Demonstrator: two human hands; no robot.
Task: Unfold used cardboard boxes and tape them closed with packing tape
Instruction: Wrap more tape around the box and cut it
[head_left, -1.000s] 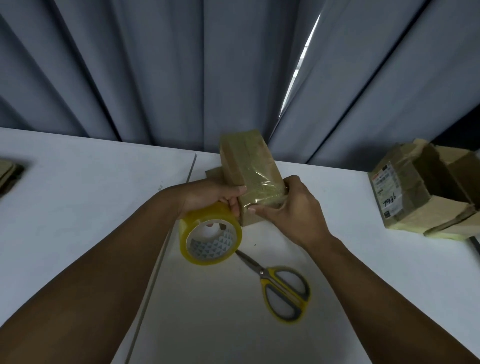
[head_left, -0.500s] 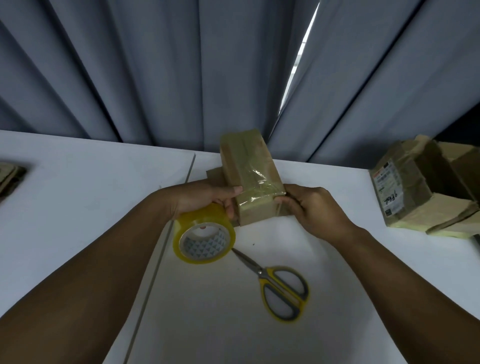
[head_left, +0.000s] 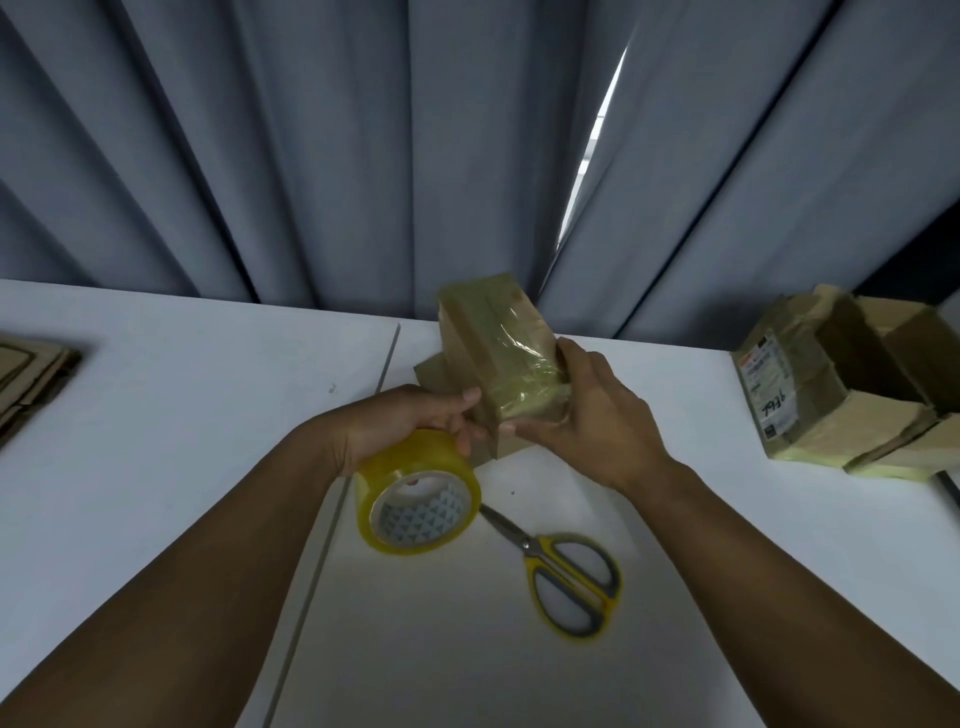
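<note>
A small brown cardboard box (head_left: 488, 332) stands on end on the white table (head_left: 182, 395), its top and near side covered with shiny clear tape. My left hand (head_left: 410, 421) grips a yellow roll of packing tape (head_left: 415, 504), and its thumb touches the box's left side. My right hand (head_left: 587, 415) wraps round the box's lower right corner and presses the tape down with its fingers. Yellow-handled scissors (head_left: 561, 577) lie shut on the table just below the roll.
An open used cardboard box (head_left: 852, 384) with a shipping label sits at the right edge of the table. Flattened cardboard (head_left: 31, 369) lies at the far left. Grey curtains (head_left: 311, 156) hang right behind the table. A seam (head_left: 332, 525) runs down the tabletop.
My right hand slid from the box's right side back round to its near lower corner. The tape roll in my left hand shifted only slightly. The box stayed in place.
</note>
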